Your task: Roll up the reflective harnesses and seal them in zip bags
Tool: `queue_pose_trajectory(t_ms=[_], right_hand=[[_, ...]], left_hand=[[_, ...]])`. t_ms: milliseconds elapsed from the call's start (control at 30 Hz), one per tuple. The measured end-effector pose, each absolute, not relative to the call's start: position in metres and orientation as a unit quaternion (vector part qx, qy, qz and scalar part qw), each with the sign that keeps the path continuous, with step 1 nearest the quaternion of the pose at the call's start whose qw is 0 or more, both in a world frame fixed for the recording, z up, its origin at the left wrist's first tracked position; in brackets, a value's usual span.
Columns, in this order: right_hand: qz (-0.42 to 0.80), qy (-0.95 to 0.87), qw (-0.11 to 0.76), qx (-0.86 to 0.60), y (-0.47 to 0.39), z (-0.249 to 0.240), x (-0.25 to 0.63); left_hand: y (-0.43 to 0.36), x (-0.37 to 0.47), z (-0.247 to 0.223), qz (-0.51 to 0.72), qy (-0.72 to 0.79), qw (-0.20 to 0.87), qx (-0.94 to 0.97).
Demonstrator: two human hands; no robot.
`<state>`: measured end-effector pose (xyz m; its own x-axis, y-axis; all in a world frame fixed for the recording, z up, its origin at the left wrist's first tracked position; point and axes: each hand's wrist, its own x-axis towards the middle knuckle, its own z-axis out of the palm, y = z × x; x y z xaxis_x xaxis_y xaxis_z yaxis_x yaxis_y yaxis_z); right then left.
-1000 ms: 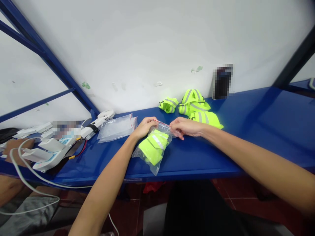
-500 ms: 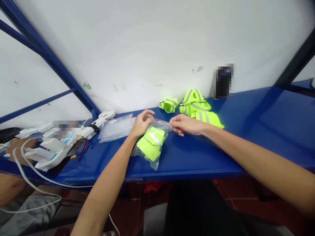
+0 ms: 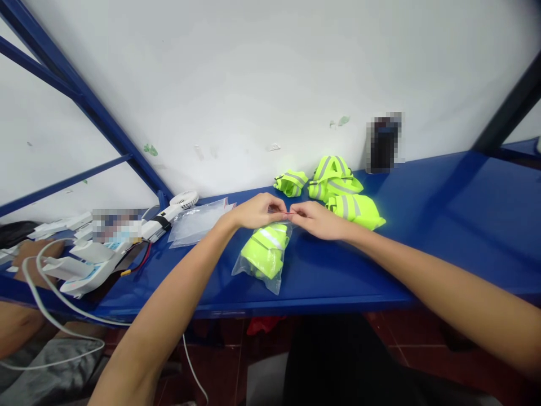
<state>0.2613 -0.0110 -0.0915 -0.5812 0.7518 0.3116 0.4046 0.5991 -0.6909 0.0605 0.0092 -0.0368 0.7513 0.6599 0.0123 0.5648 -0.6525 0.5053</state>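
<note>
Red seal (image 3: 289,213) mostly hidden by your left hand (image 3: 261,210) and right hand (image 3: 319,220), fingers (image 3: 276,216) pinching it, the clear zip bag (image 3: 273,286) wraps a folded, silver-striped neon-yellow garment (image 3: 262,254).

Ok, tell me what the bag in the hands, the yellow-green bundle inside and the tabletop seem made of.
The bag: thin, glossy clear plastic; contents show through and its edges crinkle.
The bundle: probably synthetic fabric, matte, with a pale, shiny, likely reflective strip; it lies in soft folds.
The tabletop: smooth, glossy blue, painted metal or laminate perhaps; its sheen leaves that open.
</note>
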Motion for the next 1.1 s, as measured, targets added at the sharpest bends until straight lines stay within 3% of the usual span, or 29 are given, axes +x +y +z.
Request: queue_pose_trajectory(t_ms=[333,500,800,933,1100], right_hand=[[0.36,-0.808,0.324,-0.336,-0.018,-0.079,0.259],[0.461,-0.79,0.305,-0.266,-0.02,-0.082,0.26],[0.596,-0.661,0.356,-0.284,-0.024,-0.085,0.254],[0.656,-0.571,0.411,-0.274,-0.034,-0.068,0.244],[0.604,-0.531,0.529,-0.271,-0.01,-0.033,0.196]], left_hand=[[0.012,0.013,-0.031,0.098,0.418,0.199,0.881],[0.011,0.004,-0.037,0.165,0.462,0.12,0.863],[0.033,-0.031,-0.048,0.303,0.513,0.138,0.791],[0.032,-0.08,-0.056,0.302,0.62,0.0,0.724],[0.022,-0.113,-0.077,0.298,0.686,-0.11,0.654]])
